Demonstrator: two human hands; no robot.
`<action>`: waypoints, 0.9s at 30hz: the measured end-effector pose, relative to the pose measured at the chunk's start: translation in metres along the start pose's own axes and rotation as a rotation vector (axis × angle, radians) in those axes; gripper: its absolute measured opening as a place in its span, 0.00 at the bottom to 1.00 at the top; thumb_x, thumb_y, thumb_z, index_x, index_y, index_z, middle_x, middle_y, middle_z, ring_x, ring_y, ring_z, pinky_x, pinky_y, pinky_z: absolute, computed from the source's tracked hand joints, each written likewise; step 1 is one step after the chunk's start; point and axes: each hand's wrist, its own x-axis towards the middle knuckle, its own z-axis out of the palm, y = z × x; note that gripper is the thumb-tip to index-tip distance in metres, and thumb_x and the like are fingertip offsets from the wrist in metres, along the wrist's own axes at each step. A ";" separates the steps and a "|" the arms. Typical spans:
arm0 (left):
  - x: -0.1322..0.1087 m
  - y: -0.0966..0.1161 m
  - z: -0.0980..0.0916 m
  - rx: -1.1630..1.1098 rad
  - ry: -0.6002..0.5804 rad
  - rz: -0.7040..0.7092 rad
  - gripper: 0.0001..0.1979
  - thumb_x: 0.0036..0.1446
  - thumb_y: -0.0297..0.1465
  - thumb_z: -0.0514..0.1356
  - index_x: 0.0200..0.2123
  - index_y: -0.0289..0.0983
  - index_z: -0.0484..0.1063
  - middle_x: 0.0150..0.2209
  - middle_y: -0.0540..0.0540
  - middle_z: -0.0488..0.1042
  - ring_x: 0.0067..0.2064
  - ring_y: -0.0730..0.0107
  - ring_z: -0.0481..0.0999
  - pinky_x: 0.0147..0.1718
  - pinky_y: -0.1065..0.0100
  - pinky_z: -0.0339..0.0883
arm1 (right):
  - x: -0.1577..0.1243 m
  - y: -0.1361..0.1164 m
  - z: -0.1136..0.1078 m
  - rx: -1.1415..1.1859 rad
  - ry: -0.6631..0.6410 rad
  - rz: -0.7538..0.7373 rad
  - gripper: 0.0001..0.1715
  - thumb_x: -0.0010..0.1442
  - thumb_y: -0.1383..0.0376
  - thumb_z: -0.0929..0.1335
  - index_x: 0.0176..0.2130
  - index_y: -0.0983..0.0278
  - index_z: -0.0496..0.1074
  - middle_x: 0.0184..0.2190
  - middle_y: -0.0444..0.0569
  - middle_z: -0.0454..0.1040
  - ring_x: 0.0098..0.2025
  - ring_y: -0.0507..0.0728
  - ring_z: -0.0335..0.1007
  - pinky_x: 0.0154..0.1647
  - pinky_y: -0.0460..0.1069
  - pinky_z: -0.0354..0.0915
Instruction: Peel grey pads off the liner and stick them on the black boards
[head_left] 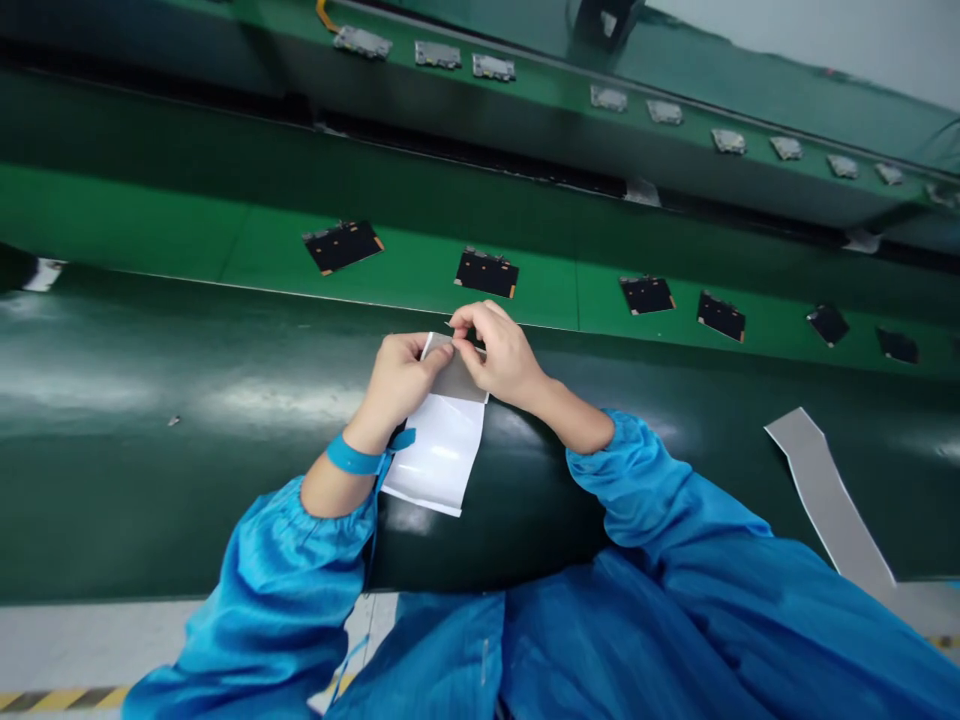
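Note:
A white backing sheet (439, 450) with a grey film at its far end lies on the dark green bench in front of me. My left hand (396, 380) is closed, its fingers pinching the sheet's top left edge; a blue wrist strap (354, 458) circles that wrist. My right hand (499, 350) is closed too, thumb and fingertips pinching the grey film at the sheet's top edge. Both forearms are in blue sleeves.
Several black square parts (343, 245) lie in a row on the lighter green conveyor belt beyond my hands. Several small silver parts (437, 54) line a higher belt at the back. A long grey strip (829, 495) lies on the bench at right.

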 end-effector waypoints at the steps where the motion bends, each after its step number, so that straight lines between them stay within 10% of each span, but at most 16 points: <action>1: 0.001 0.000 0.000 -0.009 0.004 0.001 0.18 0.51 0.44 0.65 0.21 0.37 0.70 0.22 0.51 0.64 0.27 0.74 0.56 0.25 0.69 0.49 | -0.002 -0.001 0.001 -0.022 0.012 -0.031 0.07 0.72 0.68 0.63 0.47 0.59 0.69 0.41 0.53 0.78 0.46 0.63 0.73 0.52 0.60 0.70; 8: 0.003 -0.002 -0.001 -0.038 0.004 -0.009 0.17 0.52 0.44 0.62 0.21 0.38 0.68 0.22 0.51 0.65 0.27 0.72 0.60 0.27 0.68 0.52 | 0.016 0.002 -0.006 0.128 0.113 0.197 0.19 0.71 0.64 0.66 0.59 0.57 0.63 0.40 0.47 0.78 0.31 0.57 0.65 0.40 0.55 0.69; 18: 0.002 -0.008 0.001 0.126 -0.123 0.154 0.10 0.52 0.34 0.56 0.21 0.39 0.68 0.23 0.52 0.70 0.30 0.68 0.68 0.32 0.67 0.56 | 0.168 0.005 0.053 0.102 -0.431 0.013 0.34 0.59 0.79 0.65 0.62 0.58 0.69 0.31 0.37 0.74 0.34 0.52 0.70 0.46 0.47 0.66; 27: -0.004 0.000 0.003 0.124 -0.140 0.213 0.11 0.52 0.33 0.57 0.20 0.40 0.61 0.21 0.52 0.61 0.28 0.70 0.60 0.31 0.63 0.49 | 0.175 0.032 0.069 -0.098 -0.553 -0.081 0.35 0.59 0.82 0.63 0.62 0.61 0.67 0.31 0.39 0.79 0.36 0.53 0.71 0.47 0.48 0.63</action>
